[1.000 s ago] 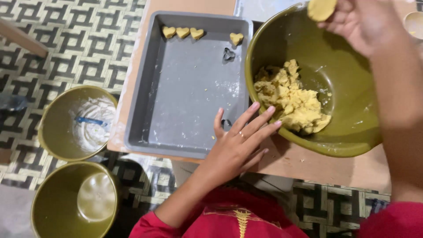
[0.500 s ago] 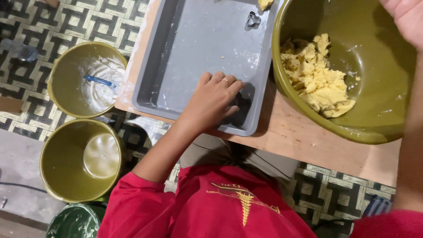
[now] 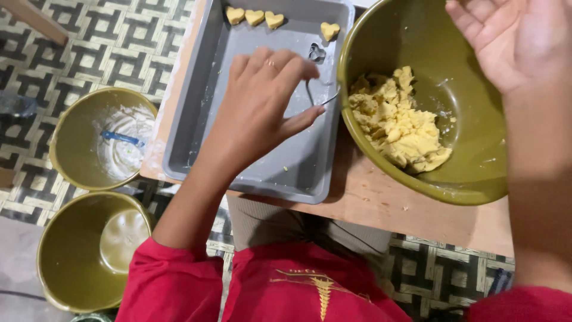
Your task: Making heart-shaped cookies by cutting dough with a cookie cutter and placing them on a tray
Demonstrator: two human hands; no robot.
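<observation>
A heart-shaped metal cookie cutter (image 3: 317, 92) is pinched in the fingertips of the left hand (image 3: 262, 107), held just above the floor of a grey baking tray (image 3: 196, 137), near the tray's right wall. The fingers are drawn together on the cutter's thin wire rim, thumb on the near side; only part of the outline shows below them. A second, smaller heart cutter (image 3: 316, 53) lies loose on the tray a little farther off. Along the tray's far edge sit four cut heart-shaped dough pieces (image 3: 255, 16), three in a row and one apart to the right.

Just right of the tray stands a large olive-green mixing bowl (image 3: 476, 179) holding a crumbly lump of yellow dough (image 3: 399, 125). Over the bowl's far rim hangs the right hand (image 3: 512, 42), palm open and fingers spread, holding nothing.

Tray and bowl rest on a wooden worktop (image 3: 381, 209). On the patterned floor to the left are two more olive bowls: one smeared with white residue and holding a blue utensil (image 3: 122, 138), the other (image 3: 77, 256) nearer, with nothing in it that shows.

By my reading the work in hand is cutting hearts, with the cutter just taken up. The next move would call for a portion of dough pressed flat, then the cutter set squarely on it and pushed straight down.
</observation>
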